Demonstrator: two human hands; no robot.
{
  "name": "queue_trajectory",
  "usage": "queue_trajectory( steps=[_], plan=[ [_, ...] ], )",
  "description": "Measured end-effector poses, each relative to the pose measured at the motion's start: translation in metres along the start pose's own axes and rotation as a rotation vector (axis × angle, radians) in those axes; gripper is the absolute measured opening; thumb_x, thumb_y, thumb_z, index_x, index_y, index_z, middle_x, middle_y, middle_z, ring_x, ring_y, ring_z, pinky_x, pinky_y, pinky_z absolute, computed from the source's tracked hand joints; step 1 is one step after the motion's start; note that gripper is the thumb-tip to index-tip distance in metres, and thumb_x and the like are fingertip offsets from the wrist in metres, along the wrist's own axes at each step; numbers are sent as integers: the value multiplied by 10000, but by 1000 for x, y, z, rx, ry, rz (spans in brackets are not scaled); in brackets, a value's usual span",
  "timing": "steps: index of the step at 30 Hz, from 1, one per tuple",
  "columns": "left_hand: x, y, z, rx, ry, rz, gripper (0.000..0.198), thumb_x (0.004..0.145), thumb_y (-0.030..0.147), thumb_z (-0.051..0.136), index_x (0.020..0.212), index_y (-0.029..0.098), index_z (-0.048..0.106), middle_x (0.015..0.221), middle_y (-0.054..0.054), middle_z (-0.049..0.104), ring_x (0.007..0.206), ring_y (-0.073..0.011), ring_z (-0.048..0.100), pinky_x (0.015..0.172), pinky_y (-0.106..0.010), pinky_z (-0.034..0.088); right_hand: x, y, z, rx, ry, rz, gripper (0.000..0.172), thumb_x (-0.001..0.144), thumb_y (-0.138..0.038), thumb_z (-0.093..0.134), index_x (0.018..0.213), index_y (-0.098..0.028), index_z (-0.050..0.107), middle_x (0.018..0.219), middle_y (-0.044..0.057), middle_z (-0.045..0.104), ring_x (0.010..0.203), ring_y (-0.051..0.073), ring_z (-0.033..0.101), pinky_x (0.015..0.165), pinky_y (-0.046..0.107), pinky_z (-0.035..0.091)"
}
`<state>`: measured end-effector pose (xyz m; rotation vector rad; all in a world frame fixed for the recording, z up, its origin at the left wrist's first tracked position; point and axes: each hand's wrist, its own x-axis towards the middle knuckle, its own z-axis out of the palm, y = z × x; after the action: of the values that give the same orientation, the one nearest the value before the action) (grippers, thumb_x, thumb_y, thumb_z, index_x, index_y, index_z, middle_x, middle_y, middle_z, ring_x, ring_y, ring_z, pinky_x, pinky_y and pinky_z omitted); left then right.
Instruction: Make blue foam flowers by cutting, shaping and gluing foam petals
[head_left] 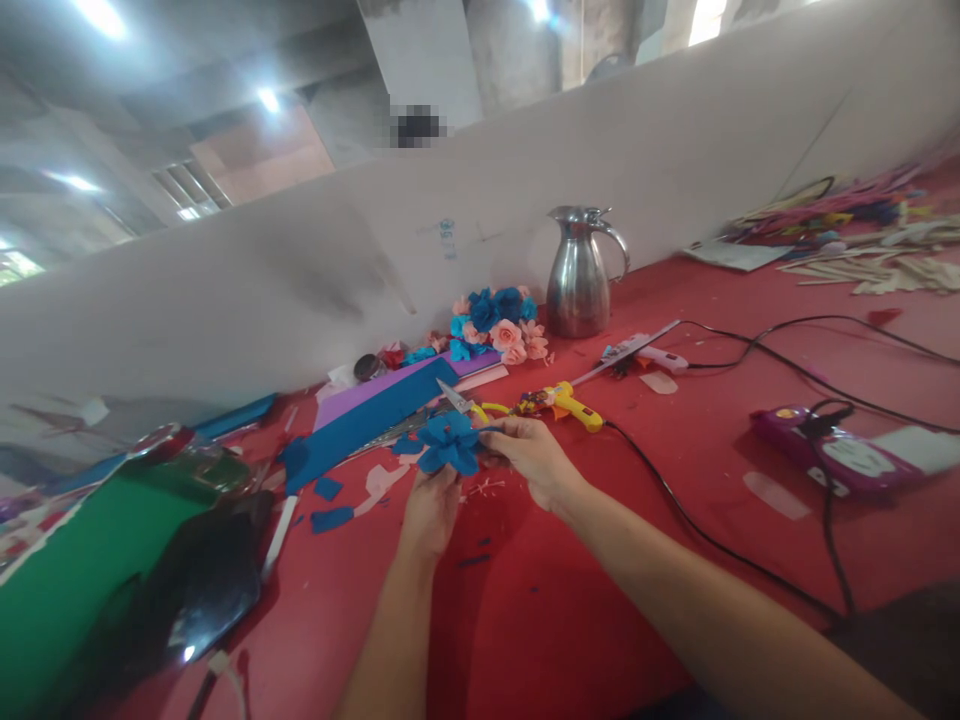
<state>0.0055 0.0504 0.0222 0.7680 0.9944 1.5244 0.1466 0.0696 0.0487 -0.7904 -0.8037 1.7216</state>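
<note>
A blue foam flower [448, 444] is held over the red table [540, 600] between both hands. My left hand [431, 508] grips it from below, fingers closed under the petals. My right hand [531, 455] pinches its right side, fingers closed. Just behind the flower lie scissors [459, 402] with yellow handles and a yellow glue gun [564, 402] with a black cord.
Blue and purple foam sheets [375, 415] and blue scraps lie left of the hands. A cluster of finished blue and pink flowers [499, 328] and a steel jug [579, 272] stand by the white wall. A purple power strip [832, 450] and cables are at right; green sheet [67, 570] at left.
</note>
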Motion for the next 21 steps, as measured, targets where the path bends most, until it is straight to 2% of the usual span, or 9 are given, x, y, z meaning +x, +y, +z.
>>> queue_trajectory(
  steps=[7,14,21],
  plan=[
    [-1,0,2,-53,-2,-13,235,544,167,807,712,210,649,659,27,678,663,-127,620,739,-257,490,-1,-2,0,-11,-13,9,146,596,-289,737,657,-166,690,611,-6,671,550,106,594,585,238,449],
    [-1,0,2,-49,-6,-4,198,606,105,720,740,235,656,676,12,689,695,-154,637,723,-270,492,-3,-3,2,-1,-23,12,161,588,-300,750,647,-163,689,588,-14,660,533,91,572,595,234,465],
    [-2,1,6,-48,-34,-10,326,536,165,775,839,216,665,725,3,705,702,-162,643,764,-299,488,-3,-3,3,-17,-52,1,230,570,-358,772,659,-157,703,570,-14,661,519,90,576,585,231,470]
  ],
)
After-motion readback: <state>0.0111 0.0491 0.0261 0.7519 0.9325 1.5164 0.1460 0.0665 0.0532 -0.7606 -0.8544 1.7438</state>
